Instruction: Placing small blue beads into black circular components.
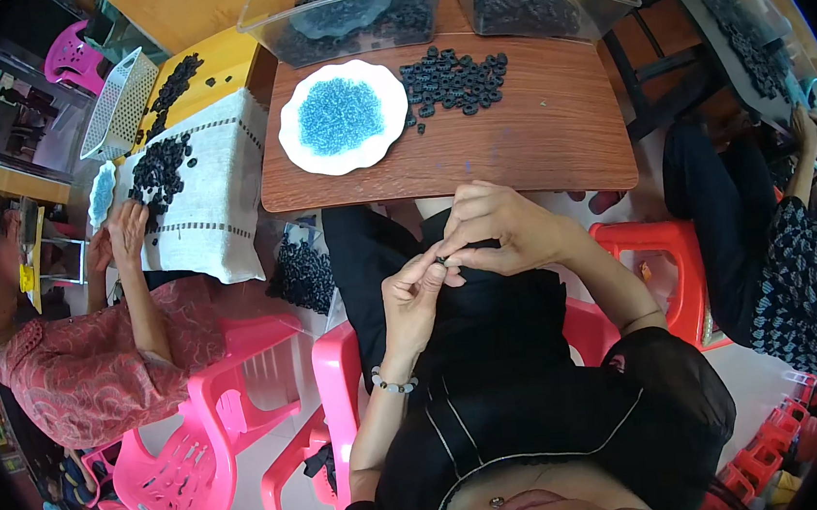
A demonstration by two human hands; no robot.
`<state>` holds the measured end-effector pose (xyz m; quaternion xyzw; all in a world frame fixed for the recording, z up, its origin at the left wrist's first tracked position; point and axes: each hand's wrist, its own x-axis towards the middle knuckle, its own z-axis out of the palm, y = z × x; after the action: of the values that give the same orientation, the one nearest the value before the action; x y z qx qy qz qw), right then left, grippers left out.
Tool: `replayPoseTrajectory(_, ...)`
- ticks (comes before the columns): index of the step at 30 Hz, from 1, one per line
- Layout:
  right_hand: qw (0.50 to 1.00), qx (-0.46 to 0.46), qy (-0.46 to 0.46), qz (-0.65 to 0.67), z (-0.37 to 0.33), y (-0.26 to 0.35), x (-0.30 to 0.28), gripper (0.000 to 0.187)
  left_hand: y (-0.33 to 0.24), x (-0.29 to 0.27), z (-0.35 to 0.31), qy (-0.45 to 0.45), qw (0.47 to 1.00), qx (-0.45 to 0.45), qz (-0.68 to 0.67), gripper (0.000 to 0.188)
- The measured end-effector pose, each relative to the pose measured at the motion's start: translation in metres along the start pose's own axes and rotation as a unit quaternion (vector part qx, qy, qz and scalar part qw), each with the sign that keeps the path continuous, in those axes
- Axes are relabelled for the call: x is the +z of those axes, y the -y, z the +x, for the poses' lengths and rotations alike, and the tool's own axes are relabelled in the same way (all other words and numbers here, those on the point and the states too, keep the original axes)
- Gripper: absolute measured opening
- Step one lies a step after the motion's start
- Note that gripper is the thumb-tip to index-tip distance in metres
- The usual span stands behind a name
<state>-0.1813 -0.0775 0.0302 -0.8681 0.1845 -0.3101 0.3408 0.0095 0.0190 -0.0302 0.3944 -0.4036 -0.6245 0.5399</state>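
Wood-grain surface point(554, 140); scalloped white plate point(352, 163) taken as landmark. On it, tiny pale-blue beads point(340, 113) in a shallow layer, bare white left around them; the raised edge probably keeps them from rolling off, and the spread likely makes single ones easier to pick.

Just right of the plate: loose black rings point(456, 78), mostly one deep, presumably tipped out thin so each can be lifted alone. Bulk stock sits beyond the plate in a left clear bin point(285, 42) and a right clear bin point(592, 25), likely pushed back to free working room.

Nearer the wearer than the plate and to its right, above the lap: left hand point(413, 303) pinches a small dark piece point(441, 261) between thumb and forefinger. Right hand point(513, 231) meets it there, fingertips drawn narrow; cannot tell whether they grip the piece or a bead. Holding close and low seems to suit fine fingertip work.

Well left of the plate, a co-worker's hands point(127, 231) are beside a black heap point(159, 175) on pale cloth point(216, 165).
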Motion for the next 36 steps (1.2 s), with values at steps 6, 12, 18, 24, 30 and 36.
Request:
replayPoseTrajectory(6, 0.993, -0.05, 0.0, -0.108, -0.004, -0.003, 0.003, 0.015, 0.01, -0.006, 0.0, 0.022, 0.992, -0.095, -0.086, 0.034)
replayPoseTrajectory(12, 0.984, 0.088, -0.098, -0.121, 0.012, -0.046, -0.011, 0.014, 0.007, -0.004, 0.006, -0.004, 0.992, -0.088, -0.094, 0.032)
replayPoseTrajectory(18, 0.951, 0.12, -0.153, -0.241, 0.039, -0.107, -0.013, 0.011, 0.007, -0.005, 0.0, -0.027, 0.995, -0.073, -0.054, 0.029)
replayPoseTrajectory(24, 0.946, 0.119, -0.141, -0.265, 0.046, -0.122, -0.008, 0.01, 0.011, -0.015, -0.002, -0.05, 0.995, -0.068, -0.043, 0.029)
replayPoseTrajectory(30, 0.944, 0.113, -0.141, -0.277, 0.04, -0.116, -0.008, 0.009, 0.012, -0.012, 0.0, -0.049, 0.994, -0.075, -0.062, 0.028)
replayPoseTrajectory(36, 0.946, 0.105, -0.115, -0.284, 0.039, -0.11, -0.006, 0.009, 0.012, -0.012, -0.002, -0.061, 0.994, -0.082, -0.047, 0.028)
